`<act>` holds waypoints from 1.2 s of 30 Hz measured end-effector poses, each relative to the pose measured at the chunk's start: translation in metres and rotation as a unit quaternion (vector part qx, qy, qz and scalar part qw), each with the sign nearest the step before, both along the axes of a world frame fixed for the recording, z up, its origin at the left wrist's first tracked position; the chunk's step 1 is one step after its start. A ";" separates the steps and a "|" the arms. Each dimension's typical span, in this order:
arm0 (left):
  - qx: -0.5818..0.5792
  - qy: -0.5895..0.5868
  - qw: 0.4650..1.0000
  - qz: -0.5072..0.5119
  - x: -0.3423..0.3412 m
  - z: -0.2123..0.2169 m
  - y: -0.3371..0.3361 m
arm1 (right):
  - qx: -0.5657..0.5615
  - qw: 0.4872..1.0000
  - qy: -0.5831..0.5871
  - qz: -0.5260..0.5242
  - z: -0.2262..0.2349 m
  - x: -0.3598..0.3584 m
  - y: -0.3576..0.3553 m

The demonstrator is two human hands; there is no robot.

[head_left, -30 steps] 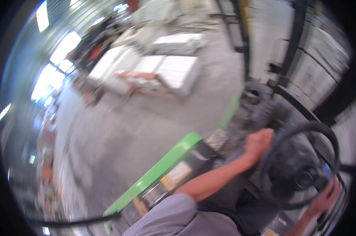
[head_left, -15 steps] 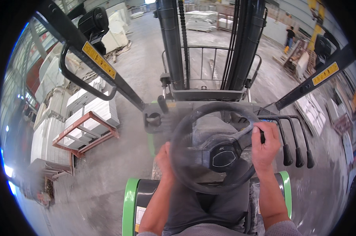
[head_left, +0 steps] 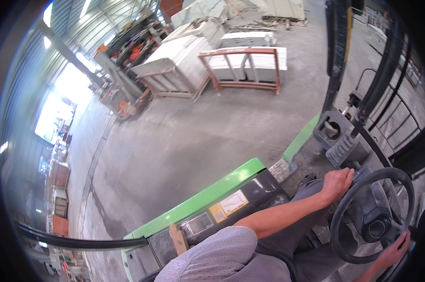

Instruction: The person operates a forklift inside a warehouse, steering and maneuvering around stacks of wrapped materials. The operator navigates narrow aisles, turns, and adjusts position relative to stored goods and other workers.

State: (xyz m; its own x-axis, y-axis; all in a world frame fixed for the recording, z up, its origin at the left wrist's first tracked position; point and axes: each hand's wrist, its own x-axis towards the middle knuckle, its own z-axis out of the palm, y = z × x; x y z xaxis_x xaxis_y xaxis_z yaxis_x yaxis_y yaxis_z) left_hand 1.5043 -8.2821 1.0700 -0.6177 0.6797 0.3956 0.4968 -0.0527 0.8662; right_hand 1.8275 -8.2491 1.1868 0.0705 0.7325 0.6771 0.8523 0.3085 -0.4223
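Note:
I sit in a green forklift and look down over its left side. My left hand (head_left: pixel 337 181) grips the upper left of the black steering wheel (head_left: pixel 370 216). My right hand (head_left: pixel 394 249) holds the wheel's lower right rim, near the picture's edge. My left forearm runs from the grey sleeve at the bottom up to the wheel. The black mast posts (head_left: pixel 337 51) rise at the upper right.
The green body edge (head_left: pixel 208 197) of the forklift borders the concrete floor (head_left: pixel 184 136). White stone slabs on a red steel rack (head_left: pixel 243 66) stand ahead, with more slab stacks (head_left: pixel 175 58) beside them. A bright doorway (head_left: pixel 55 115) opens at the left. A black cab bar (head_left: pixel 81 242) crosses the lower left.
My view has swung from straight ahead over the wheel to the left side of the truck. Both hands stay on the wheel, which now sits at the lower right.

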 end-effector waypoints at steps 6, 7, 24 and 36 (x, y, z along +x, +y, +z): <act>0.022 0.003 1.000 -0.009 0.007 -0.009 -0.012 | -0.036 0.991 0.130 0.019 -0.025 -0.029 -0.008; 0.069 -0.029 0.997 -0.037 0.008 -0.015 -0.010 | -0.017 0.986 0.163 -0.045 -0.023 -0.031 -0.013; 0.035 -0.155 0.945 -0.285 -0.067 -0.061 0.075 | 0.052 0.985 -0.074 -0.146 -0.043 0.034 -0.068; 0.104 -0.195 0.907 -0.358 -0.119 -0.107 0.082 | 0.075 0.976 -0.043 -0.200 -0.121 -0.054 -0.175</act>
State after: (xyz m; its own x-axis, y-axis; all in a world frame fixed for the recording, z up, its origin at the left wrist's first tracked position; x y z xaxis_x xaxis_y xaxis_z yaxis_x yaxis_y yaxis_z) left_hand 1.3855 -8.2004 0.9627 -0.1673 0.8977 0.4076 -0.0705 -0.4232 0.9033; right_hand 1.7732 -8.4237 1.0658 0.2689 0.5503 0.7905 0.9473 -0.0028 -0.3203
